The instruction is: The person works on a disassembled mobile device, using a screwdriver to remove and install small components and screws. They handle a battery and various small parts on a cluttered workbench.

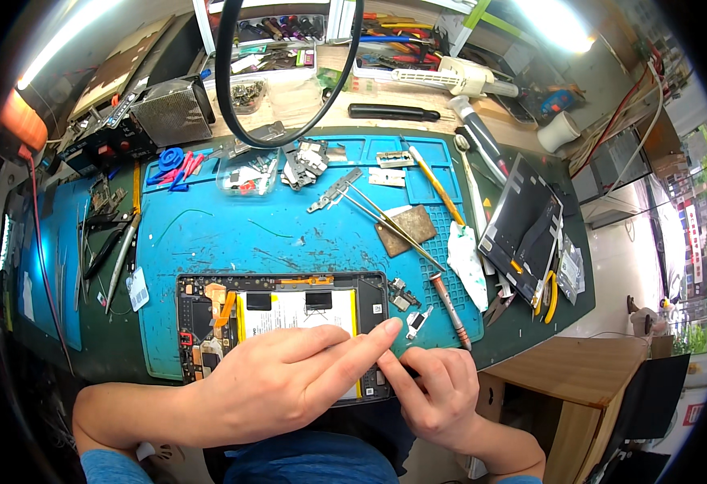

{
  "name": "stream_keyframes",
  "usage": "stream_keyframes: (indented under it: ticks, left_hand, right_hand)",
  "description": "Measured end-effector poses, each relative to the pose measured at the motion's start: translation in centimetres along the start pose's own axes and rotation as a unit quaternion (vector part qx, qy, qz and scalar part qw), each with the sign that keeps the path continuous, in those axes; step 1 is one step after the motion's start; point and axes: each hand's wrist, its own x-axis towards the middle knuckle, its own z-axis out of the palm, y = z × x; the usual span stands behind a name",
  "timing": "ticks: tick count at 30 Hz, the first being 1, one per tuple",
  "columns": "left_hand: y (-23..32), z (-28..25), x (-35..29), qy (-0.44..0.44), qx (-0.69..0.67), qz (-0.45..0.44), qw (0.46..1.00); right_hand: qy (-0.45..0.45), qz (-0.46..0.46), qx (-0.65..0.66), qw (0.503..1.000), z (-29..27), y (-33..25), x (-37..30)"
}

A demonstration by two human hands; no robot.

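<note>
An opened tablet point(372, 323) lies near the mat's front edge, its inside facing up. A white battery point(289, 321) with yellow edges and black tabs fills its middle. Orange flex cables show at its left and top. My left hand point(289, 379) reaches across the battery, fingers stretched toward the tablet's right end; its thumb is hidden. My right hand point(434, 391) is at the tablet's lower right corner, with fingers curled in and tips close together. What those fingers hold, if anything, cannot be made out. Small metal parts point(403, 295) and a small black-and-white piece point(418, 322) lie just beyond.
A copper-coloured screwdriver point(450, 310), tweezers point(390, 220) and a metal plate point(406, 231) lie right on the blue mat point(232, 242). A dark panel point(523, 218) leans farther right. Pliers point(105, 248) lie left. A black ring point(223, 73) hangs overhead.
</note>
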Motion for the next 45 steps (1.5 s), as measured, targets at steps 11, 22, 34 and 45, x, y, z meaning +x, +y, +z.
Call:
stream_keyframes:
  ticks: [11,22,34,45]
  left_hand:
    - [0.0,-0.4,0.8,-0.030,-0.059,-0.072,0.995]
    - [1.5,1.2,1.7,0.000,0.005,-0.120,0.993]
    - [0.4,1.7,1.3,0.034,-0.074,-0.100,0.992]
    - [-1.7,0.6,1.8,0.001,-0.349,-0.201,0.915]
  right_hand:
    - [0.018,0.013,0.045,0.999,0.2,0.4,-0.5]
    - [0.042,0.093,0.193,0.976,-0.2,0.5,-0.2]
    - [0.044,0.133,0.207,0.968,-0.5,-0.1,-0.6]
    - [0.088,0.041,0.184,0.978,-0.5,-0.2,3.9]
